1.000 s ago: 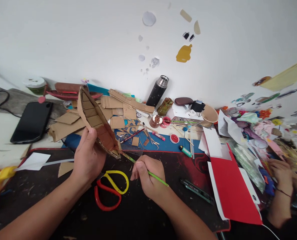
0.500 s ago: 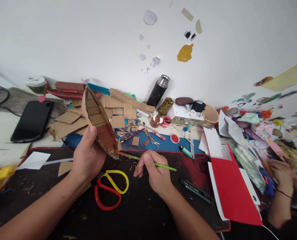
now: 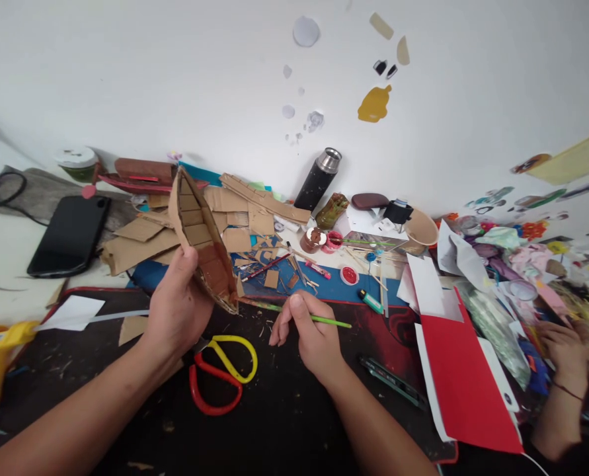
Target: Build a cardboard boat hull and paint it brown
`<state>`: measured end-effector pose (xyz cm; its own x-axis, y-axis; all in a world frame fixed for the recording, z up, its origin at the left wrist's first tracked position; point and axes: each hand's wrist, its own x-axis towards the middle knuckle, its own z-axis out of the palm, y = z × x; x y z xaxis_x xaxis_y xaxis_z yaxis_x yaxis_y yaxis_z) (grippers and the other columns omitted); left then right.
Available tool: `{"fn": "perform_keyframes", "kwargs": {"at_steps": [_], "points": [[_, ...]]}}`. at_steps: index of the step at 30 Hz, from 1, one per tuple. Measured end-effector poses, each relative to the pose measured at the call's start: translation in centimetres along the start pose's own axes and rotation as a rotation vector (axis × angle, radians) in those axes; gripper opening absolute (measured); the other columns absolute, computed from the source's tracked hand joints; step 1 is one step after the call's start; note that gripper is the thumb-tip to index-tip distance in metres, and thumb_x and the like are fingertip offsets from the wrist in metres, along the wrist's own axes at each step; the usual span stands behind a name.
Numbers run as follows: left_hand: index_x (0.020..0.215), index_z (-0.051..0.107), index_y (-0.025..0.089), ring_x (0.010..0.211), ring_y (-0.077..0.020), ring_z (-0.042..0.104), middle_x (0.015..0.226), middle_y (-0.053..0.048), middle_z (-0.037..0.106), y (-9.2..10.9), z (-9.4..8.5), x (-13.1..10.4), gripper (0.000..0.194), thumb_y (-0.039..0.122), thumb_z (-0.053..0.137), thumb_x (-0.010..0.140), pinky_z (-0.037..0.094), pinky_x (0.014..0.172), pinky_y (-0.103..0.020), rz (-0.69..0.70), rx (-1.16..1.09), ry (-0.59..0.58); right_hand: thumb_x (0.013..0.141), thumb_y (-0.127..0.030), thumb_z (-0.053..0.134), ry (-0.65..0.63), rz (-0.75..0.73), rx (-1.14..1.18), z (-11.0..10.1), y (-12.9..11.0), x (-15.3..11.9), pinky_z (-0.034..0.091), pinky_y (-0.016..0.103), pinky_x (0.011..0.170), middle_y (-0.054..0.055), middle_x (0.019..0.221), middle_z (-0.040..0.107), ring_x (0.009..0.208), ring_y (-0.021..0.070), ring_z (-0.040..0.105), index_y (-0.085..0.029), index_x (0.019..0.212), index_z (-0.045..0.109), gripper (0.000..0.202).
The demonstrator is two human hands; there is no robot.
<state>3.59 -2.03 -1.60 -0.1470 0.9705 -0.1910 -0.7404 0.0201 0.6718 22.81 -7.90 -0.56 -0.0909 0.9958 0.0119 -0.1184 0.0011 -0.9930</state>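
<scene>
A cardboard boat (image 3: 202, 238) is tilted up in my left hand (image 3: 178, 304), its inner lower end coated reddish brown and its upper part bare cardboard. My right hand (image 3: 309, 334) is closed around a green paintbrush (image 3: 331, 322), whose tip touches or nearly touches the boat's lower end. Behind the hands stand an open jar of brown paint (image 3: 313, 240) and a small pot of red paint (image 3: 333, 242). Scissors (image 3: 232, 360) with one yellow and one red handle lie on the dark mat between my forearms.
A phone (image 3: 69, 236) and a yellow glue gun (image 3: 1, 357) are at the left. Cardboard scraps (image 3: 140, 248) and a black flask (image 3: 318, 178) stand along the wall. A cutter (image 3: 392, 381) and a red sheet (image 3: 472, 380) lie right. Another person's hands (image 3: 566, 350) show at far right.
The whole view has shifted slightly. My left hand still holds the boat, and the brush has moved only a little, staying at the boat's lower end.
</scene>
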Motion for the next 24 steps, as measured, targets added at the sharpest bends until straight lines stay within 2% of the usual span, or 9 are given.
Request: {"fn": "perform_keyframes", "kwargs": {"at_steps": [6, 10, 15, 19, 24], "points": [[0.117, 0.084, 0.025, 0.134, -0.0279, 0.072, 0.127, -0.006, 0.086, 0.3, 0.5, 0.3, 0.029, 0.038, 0.059, 0.108, 0.057, 0.118, -0.044, 0.010, -0.053, 0.113, 0.112, -0.061, 0.059, 0.002, 0.015, 0.029, 0.1, 0.4, -0.9, 0.048, 0.024, 0.049, -0.003, 0.053, 0.060, 0.046, 0.0149, 0.067, -0.021, 0.077, 0.062, 0.054], [0.113, 0.084, 0.024, 0.132, -0.0271, 0.073, 0.128, -0.006, 0.086, 0.7, 0.8, 0.3, 0.032, 0.036, 0.055, 0.110, 0.060, 0.114, -0.040, 0.014, -0.059, 0.098, 0.113, -0.060, 0.057, -0.004, 0.003, -0.003, 0.1, 0.5, -1.4, 0.049, 0.024, 0.050, -0.002, 0.053, 0.061, 0.046, 0.0146, 0.067, -0.021, 0.077, 0.062, 0.054], [0.115, 0.084, 0.020, 0.113, -0.0248, 0.079, 0.115, -0.007, 0.087, 0.9, 0.9, 0.1, 0.033, 0.035, 0.056, 0.110, 0.064, 0.102, -0.034, 0.014, -0.074, 0.105, 0.113, -0.062, 0.057, -0.015, -0.003, -0.034, 0.2, 0.4, -1.6, 0.049, 0.024, 0.049, -0.002, 0.054, 0.061, 0.047, 0.0150, 0.067, -0.021, 0.077, 0.062, 0.055], [0.120, 0.084, 0.022, 0.117, -0.0230, 0.078, 0.121, -0.006, 0.087, 1.1, 1.1, 0.2, 0.034, 0.034, 0.053, 0.111, 0.061, 0.105, -0.034, 0.000, -0.090, 0.124, 0.112, -0.065, 0.056, 0.004, 0.010, -0.030, 0.6, 0.4, -1.4, 0.047, 0.024, 0.048, -0.003, 0.053, 0.059, 0.046, 0.0144, 0.066, -0.021, 0.076, 0.060, 0.057], [0.117, 0.084, 0.019, 0.116, -0.0232, 0.078, 0.119, -0.007, 0.088, 1.5, 1.4, 0.6, 0.038, 0.035, 0.050, 0.112, 0.064, 0.099, -0.034, -0.013, -0.101, 0.190, 0.112, -0.064, 0.056, -0.016, 0.000, -0.052, 0.7, 0.1, -1.4, 0.047, 0.024, 0.048, -0.002, 0.054, 0.060, 0.047, 0.0146, 0.067, -0.021, 0.076, 0.061, 0.056]]}}
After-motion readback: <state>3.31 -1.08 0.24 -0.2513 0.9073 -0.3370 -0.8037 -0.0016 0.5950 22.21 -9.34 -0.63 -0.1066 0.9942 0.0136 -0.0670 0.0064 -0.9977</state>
